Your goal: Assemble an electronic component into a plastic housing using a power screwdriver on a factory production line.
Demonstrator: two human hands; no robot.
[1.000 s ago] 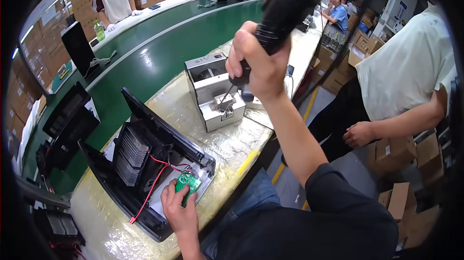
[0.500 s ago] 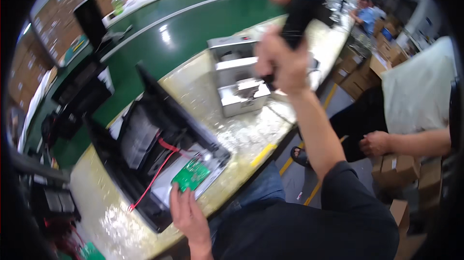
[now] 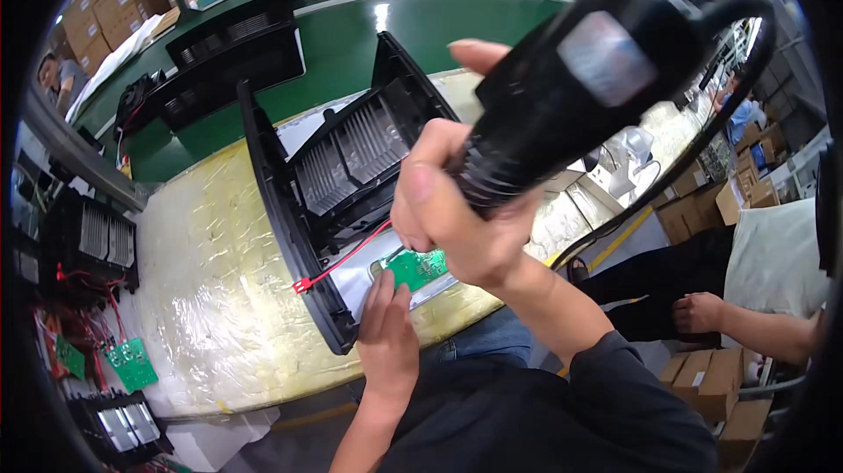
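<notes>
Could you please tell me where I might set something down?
The tabletop looks bare between the open black housing and the finned black unit at left; the green surface behind the housing does too. The left hand and green board crowd the housing's near end.

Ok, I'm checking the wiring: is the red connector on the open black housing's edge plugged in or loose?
Loose: the red connector lies over the edge of the open black housing, joined to nothing.

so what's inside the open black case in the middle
Inside the case, a ridged grey part, a red wire and a green board show. The right grip hides part of its right side; what lies there, or under the board, can't be seen.
</notes>
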